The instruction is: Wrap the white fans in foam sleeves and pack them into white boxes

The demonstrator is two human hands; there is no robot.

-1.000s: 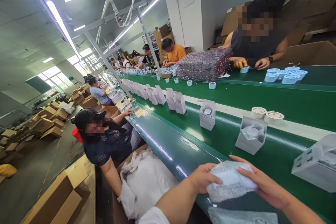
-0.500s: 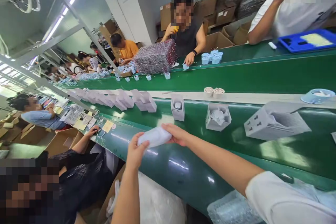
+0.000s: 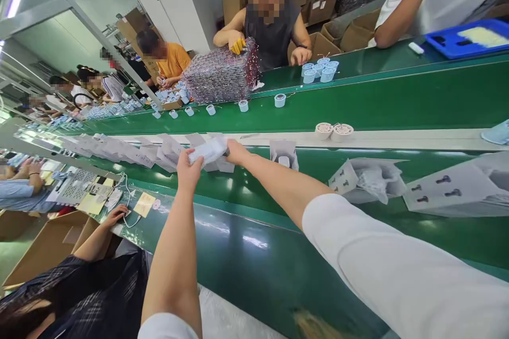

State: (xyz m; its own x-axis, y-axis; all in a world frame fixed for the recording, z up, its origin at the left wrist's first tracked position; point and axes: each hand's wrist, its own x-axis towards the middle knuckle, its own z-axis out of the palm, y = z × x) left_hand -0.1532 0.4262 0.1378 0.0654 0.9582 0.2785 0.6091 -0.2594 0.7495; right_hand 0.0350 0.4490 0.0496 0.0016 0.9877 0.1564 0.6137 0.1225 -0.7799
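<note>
Head view: we're looking along a packing line in a big factory hall, twin green conveyor belts point(image 3: 417, 100) running off to the left.
Far bank: a co-worker point(image 3: 270, 37) in a dark vest has a yellow-gloved hand point(image 3: 237, 46) on a tall stack of shiny trays point(image 3: 220, 77), with pale blue cups point(image 3: 320, 70) close by.
Near belt: white cartons point(image 3: 170, 151) stand open in a row, and a bigger carton point(image 3: 449, 188) lies off to our right.
Pouch: we've got a soft white wrapped pouch point(image 3: 209, 150) up over the near belt, right by the cartons.
Left hand point(image 3: 187, 169): closed around the pouch's near end.
Right hand point(image 3: 237, 151): at the far end, but we can't tell from here whether it's closed.
Handling: it looks light and squashy, its film probably slick, so we'd cradle the middle rather than pinch a corner.
Room: carton edges crowd the far end; there's open belt to our right.
</note>
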